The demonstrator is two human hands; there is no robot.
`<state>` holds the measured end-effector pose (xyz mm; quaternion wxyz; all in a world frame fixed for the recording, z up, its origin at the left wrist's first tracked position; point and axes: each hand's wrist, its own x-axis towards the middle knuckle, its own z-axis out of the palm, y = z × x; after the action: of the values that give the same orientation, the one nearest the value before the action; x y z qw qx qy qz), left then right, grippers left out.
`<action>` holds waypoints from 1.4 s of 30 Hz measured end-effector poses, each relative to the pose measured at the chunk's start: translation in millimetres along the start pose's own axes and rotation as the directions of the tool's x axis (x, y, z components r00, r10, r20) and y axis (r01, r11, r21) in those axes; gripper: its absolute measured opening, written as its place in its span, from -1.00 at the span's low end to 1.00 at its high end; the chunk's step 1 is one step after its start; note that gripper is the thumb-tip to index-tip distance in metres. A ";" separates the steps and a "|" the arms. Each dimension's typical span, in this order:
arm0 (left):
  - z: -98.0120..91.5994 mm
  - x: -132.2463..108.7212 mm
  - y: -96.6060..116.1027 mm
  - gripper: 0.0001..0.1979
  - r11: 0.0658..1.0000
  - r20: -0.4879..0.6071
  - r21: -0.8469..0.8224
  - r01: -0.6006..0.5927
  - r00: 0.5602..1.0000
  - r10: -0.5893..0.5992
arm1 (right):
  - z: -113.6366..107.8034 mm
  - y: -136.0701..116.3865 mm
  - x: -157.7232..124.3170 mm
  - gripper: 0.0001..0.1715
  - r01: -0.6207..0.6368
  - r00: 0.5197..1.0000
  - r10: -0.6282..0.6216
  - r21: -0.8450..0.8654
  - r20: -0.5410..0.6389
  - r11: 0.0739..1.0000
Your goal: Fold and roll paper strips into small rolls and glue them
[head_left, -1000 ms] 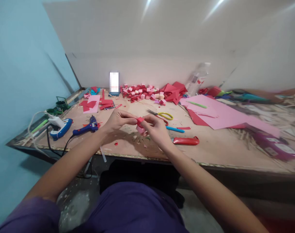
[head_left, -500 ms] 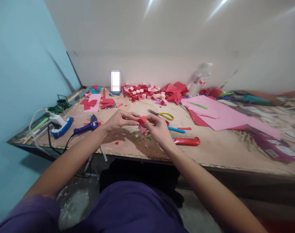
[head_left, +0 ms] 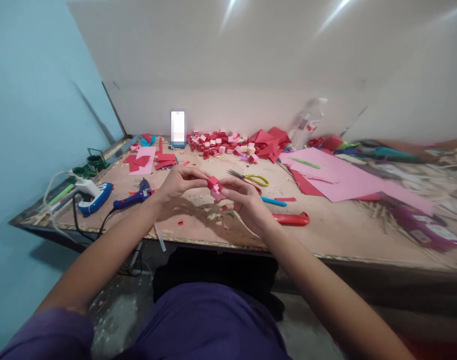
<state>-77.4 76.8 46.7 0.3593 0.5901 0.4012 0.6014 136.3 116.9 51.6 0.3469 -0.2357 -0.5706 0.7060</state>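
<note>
Both of my hands meet above the front middle of the wooden table (head_left: 326,235). My left hand (head_left: 179,182) pinches a small red and pink paper cube (head_left: 214,187) from the left. My right hand (head_left: 243,197) cups and grips the same cube from the right and below. The cube is lifted a little off the table. Yellow-handled scissors (head_left: 253,178) lie just behind my right hand, and a red utility knife (head_left: 290,218) lies to its right. A blue glue gun (head_left: 133,197) rests left of my left hand.
A heap of small red and pink paper cubes (head_left: 220,142) lies at the back by a phone (head_left: 177,128). Large pink and red sheets (head_left: 337,177) cover the right side. A plastic bottle (head_left: 305,122) stands behind. Cables and a blue-white tool (head_left: 93,195) sit at the left edge.
Both hands have turned the paper cube and raised it slightly; the right hand now holds it more from beneath. Nothing else on the table has moved.
</note>
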 end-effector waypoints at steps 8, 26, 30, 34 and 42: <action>-7.4 -6.1 12.4 -0.81 0.979 0.047 0.187 -0.077 0.997 0.069 | -6.4 2.2 0.0 -0.54 -0.059 0.998 0.059 -0.011 -0.002 0.998; -8.7 -9.6 16.6 -0.85 0.865 0.299 0.393 -0.312 0.933 0.201 | -8.1 1.1 1.1 -0.67 -0.077 0.996 0.080 -0.080 0.030 0.994; -8.3 -9.7 18.1 -0.85 0.851 0.314 0.412 -0.325 0.928 0.202 | -7.1 -1.3 0.4 -0.66 -0.089 0.995 0.092 -0.079 0.033 0.993; -9.5 -8.9 16.3 -0.86 0.836 0.323 0.417 -0.355 0.918 0.229 | -4.4 -5.1 -1.8 -0.66 -0.108 0.993 0.112 -0.073 0.048 0.991; -8.4 -7.6 10.0 -0.87 0.809 0.363 0.422 -0.408 0.894 0.262 | -5.1 -1.2 1.3 -0.64 -0.123 0.992 0.123 0.004 0.020 0.992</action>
<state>-85.0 65.2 52.8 0.1399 0.8041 0.3715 0.4425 139.4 121.3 51.6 0.2977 -0.2626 -0.5564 0.7299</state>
